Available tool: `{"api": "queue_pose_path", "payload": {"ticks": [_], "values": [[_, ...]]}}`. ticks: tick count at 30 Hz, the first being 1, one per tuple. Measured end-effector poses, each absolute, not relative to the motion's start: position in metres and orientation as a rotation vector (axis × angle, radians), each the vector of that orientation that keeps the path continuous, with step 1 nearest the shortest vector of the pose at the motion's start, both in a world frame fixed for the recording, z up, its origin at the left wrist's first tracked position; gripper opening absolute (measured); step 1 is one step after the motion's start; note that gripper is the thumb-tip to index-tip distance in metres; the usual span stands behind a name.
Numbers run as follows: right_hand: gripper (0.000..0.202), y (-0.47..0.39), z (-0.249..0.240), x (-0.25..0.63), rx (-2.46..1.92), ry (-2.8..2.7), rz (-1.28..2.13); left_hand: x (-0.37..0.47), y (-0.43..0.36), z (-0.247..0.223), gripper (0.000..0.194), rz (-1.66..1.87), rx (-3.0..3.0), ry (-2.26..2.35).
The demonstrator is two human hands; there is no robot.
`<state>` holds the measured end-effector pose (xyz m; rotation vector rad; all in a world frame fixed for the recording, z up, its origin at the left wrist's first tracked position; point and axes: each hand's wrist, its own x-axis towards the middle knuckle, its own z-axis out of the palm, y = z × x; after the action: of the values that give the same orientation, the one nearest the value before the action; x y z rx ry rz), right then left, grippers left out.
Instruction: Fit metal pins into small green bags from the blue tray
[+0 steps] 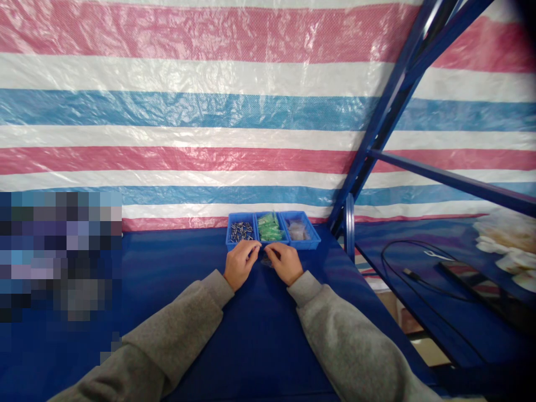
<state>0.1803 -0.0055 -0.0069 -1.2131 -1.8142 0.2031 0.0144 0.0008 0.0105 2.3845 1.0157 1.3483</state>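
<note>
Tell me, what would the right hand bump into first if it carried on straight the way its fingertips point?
Probably the left hand, which faces the right hand across a small gap. Depth is hard to judge from this one view.

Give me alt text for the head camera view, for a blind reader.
A person's left hand and right hand nearly meet at the fingertips in front of three blue bins on a blue table. The bins hold metallic pieces, green plastic and something pale; a striped sheet hangs behind.
</note>
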Motion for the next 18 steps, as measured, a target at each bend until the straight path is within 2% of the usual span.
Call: {"api": "queue_pose_path", "payload": {"ticks": [10, 18], "values": [[0.023, -0.0051, -0.0068, 0.1797, -1.215, -1.810, 0.205, 0.0140, -0.0003, 0.0125, 0.022, 1.298, 2.486, 0.972], [0.024, -0.0060, -0.0053, 0.1789, -1.243, -1.815, 0.196, 0.0119, 0.0052, 0.0034, 0.011, 1.489, 2.556, 0.797]]}}
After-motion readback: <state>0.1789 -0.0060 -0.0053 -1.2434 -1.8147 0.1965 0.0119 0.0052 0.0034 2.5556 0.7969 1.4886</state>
